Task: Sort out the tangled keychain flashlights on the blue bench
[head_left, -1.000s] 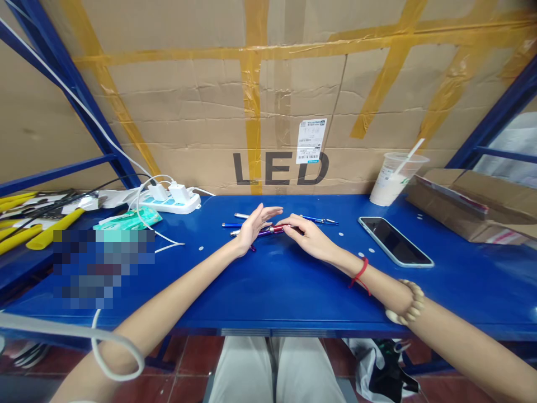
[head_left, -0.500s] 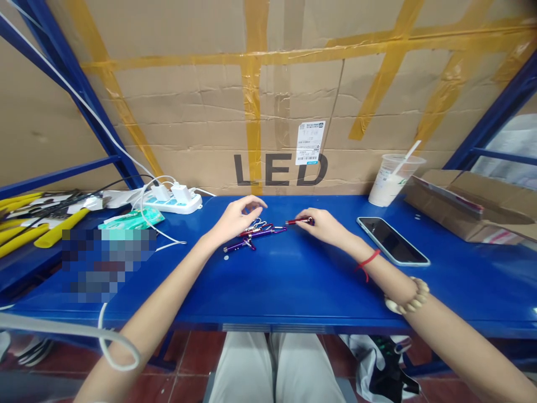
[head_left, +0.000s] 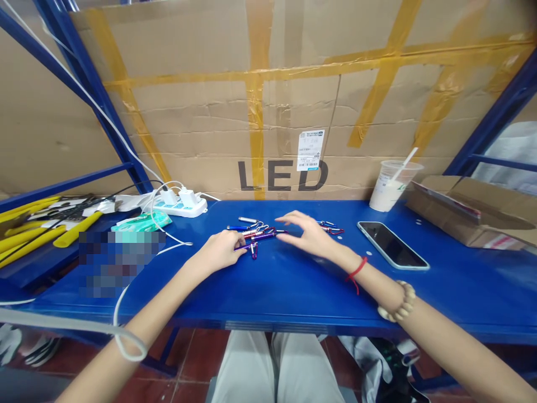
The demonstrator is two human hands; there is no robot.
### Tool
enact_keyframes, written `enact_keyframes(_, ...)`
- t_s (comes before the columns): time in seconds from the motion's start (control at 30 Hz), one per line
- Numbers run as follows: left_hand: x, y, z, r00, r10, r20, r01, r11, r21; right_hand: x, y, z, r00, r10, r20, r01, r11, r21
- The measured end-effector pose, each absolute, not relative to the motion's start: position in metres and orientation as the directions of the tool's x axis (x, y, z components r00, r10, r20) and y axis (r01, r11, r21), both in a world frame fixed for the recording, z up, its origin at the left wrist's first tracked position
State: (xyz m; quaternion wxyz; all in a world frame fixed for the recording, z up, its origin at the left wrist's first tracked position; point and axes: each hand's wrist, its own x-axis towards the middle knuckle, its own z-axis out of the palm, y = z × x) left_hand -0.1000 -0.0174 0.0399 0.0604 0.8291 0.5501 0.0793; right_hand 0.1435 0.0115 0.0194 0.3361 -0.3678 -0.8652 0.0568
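My left hand is closed on the end of a purple metal pen-like piece with a carabiner clip, low at the front of a small pile. The pile lies on the blue table and holds several slim metal pieces with clips, among them a silver one and a blue one. My right hand hovers at the pile's right side, fingers apart, with nothing in it. Behind its fingers, to the right, a red piece and a blue one lie on the table.
A phone lies on the right, with a drink cup and an open carton behind it. On the left are a white power strip, cables, a green packet and yellow-handled tools. Large cardboard stands behind the table.
My left hand has come down and closed on the purple piece. My right hand has let go of the red piece, now lying to the right, and moved back left with its fingers spread.
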Motion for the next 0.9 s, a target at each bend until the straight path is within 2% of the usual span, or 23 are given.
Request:
enact_keyframes(0.1, -0.088, -0.018, 0.047, 0.463, 0.879, 0.115, 0.801, -0.471, 0.37, 0.12, -0.005, 0.018, -0.602, 0.59, 0.539, 0.413, 0.807, -0.422)
enact_keyframes(0.2, -0.078, -0.013, 0.053, 0.444, 0.885, 0.141, 0.733, -0.449, 0.51, 0.118, -0.007, 0.017, -0.603, 0.624, 0.498, 0.355, 0.768, -0.533)
enact_keyframes(0.27, -0.075, -0.008, 0.055, 0.393, 0.904, 0.166, 0.728, -0.417, 0.545, 0.127, -0.001, 0.017, -0.579, 0.675, 0.457, 0.37, 0.717, -0.591)
enact_keyframes(0.33, -0.072, -0.003, 0.058, 0.364, 0.91, 0.197, 0.713, -0.408, 0.57, 0.139, 0.007, 0.019, -0.549, 0.714, 0.435, 0.43, 0.687, -0.585)
enact_keyframes(0.43, -0.067, 0.002, 0.063, 0.362, 0.912, 0.193, 0.685, -0.4, 0.609, 0.15, 0.013, 0.024, -0.438, 0.768, 0.467, 0.478, 0.639, -0.602)
enact_keyframes(0.53, -0.055, 0.006, 0.063, 0.427, 0.889, 0.167, 0.626, -0.424, 0.655, 0.147, 0.01, 0.028, -0.372, 0.814, 0.445, 0.368, 0.57, -0.734)
enact_keyframes(0.67, -0.038, 0.015, 0.053, 0.563, 0.801, 0.206, 0.435, -0.499, 0.749, 0.14, 0.006, 0.026, -0.478, 0.804, 0.354, 0.24, 0.507, -0.828)
enact_keyframes(0.77, -0.031, 0.022, 0.039, 0.535, 0.809, 0.243, 0.354, -0.475, 0.806, 0.142, 0.01, 0.021, -0.475, 0.83, 0.293, 0.299, 0.466, -0.833)
enact_keyframes(0.9, -0.03, 0.028, 0.024, 0.413, 0.873, 0.257, 0.325, -0.406, 0.854, 0.148, 0.016, 0.016, -0.429, 0.825, 0.367, 0.451, 0.548, -0.705)
